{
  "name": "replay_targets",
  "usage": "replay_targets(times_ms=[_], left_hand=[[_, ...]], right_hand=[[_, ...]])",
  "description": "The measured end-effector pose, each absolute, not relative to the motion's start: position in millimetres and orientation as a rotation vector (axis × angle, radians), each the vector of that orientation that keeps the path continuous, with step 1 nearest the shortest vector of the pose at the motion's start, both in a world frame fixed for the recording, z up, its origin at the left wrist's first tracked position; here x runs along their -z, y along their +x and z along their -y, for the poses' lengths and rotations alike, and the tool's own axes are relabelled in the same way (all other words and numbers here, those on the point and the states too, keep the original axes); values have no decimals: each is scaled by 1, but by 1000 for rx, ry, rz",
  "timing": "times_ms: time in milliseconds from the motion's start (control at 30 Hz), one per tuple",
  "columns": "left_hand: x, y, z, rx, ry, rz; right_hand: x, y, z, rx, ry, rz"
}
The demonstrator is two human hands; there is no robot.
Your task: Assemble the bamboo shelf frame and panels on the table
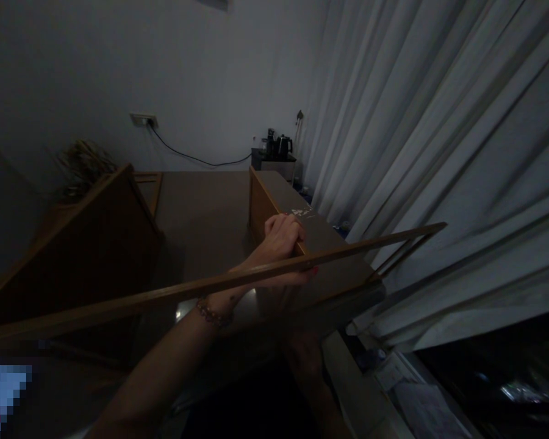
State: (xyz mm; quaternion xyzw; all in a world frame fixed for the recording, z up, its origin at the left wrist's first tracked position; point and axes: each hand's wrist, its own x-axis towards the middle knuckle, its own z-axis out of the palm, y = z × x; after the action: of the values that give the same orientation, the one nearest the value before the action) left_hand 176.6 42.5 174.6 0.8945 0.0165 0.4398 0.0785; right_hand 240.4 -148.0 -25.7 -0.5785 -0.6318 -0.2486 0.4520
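In a dim room, my left hand (281,241) is closed over the top edge of an upright wooden panel (260,204) of a brown furniture piece (201,213). The fingers curl over the edge and the thumb presses below. A beaded bracelet (213,314) sits on that wrist. A long thin wooden strip (119,302) runs across in front of the hand, from lower left to upper right. My right forearm (307,366) reaches up from the bottom into the dark under the furniture. Its hand is hidden there.
A second slanted wooden panel (86,244) stands at left. Pale curtains (439,152) hang along the right. A kettle on a small stand (279,149) is in the far corner, with a wall socket and cable (143,119). Papers (407,390) lie lower right.
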Motion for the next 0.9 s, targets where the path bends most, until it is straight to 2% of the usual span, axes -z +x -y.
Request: replay_targets(times_ms=[167, 300, 433, 567, 667, 900], left_hand=[[-177, 173, -40, -1331, 2690, -57], [-180, 170, -39, -1275, 2711, -67], [-179, 170, -41, -1268, 2702, -54], [-179, 170, -43, -1202, 2708, -53], [-181, 169, -43, -1241, 2708, -11], [-189, 163, -41, -1290, 2660, 109]], right_hand=[[26, 239, 153, 469, -1435, 1503], [17, 242, 162, 510, -1375, 1545], [4, 256, 169, 552, -1492, 1344], [-8, 276, 163, 204, -1625, 1132], [-16, 289, 152, 73, -1715, 1019], [-37, 321, 119, 159, -1935, 1191]])
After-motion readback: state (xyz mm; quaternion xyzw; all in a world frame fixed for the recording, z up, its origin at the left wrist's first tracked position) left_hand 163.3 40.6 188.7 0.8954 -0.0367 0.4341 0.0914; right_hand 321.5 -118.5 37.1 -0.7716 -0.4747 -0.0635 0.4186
